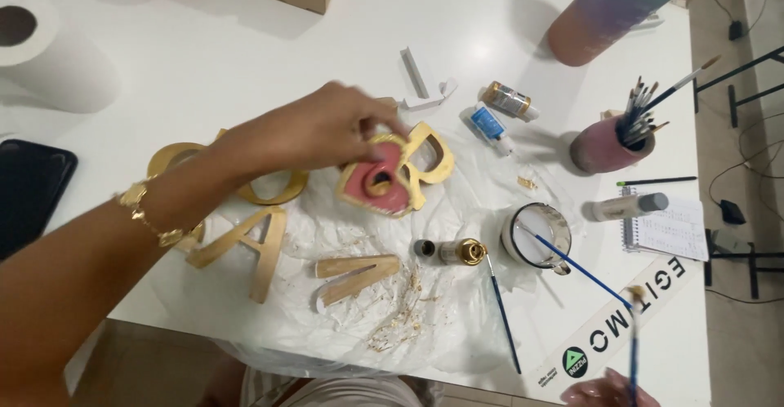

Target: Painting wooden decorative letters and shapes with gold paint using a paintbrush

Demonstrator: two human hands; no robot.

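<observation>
Right hand (608, 391) sits lowest in view, at the near edge of the white table (245, 56), only its top showing; fingers closed around a thin blue-handled paintbrush (634, 333) whose bristled tip points away, over a long white printed strip (625, 319).

Left hand (322, 133) reaches across from the left side, gold chain bracelet (147, 211) on the wrist. Fingertips pinch the upper rim of a pink, rounded wooden piece with a central hole and gold-leafed edge (380, 180); it is held tilted, just above crinkled translucent plastic sheeting (457, 309) near the table's middle. Behind it, touching, a gold letter with two bowls (431, 155).

On the sheeting: gold ring-shaped letter (273, 186) partly under the wrist, matte gold A-shaped letter (245, 248), bare-wood angular letter (355, 276) with white sides. Gold flakes scattered toward the near edge. Small open gold-necked bottle (461, 252) lies on its side, dark cap (425, 249) just beside.

Toward the right edge: glass jar with cloudy water (535, 235), a blue brush resting in it; pink cup of brushes (608, 142); spiral notepad (665, 231). Far left corner: white paper roll (41, 56).
</observation>
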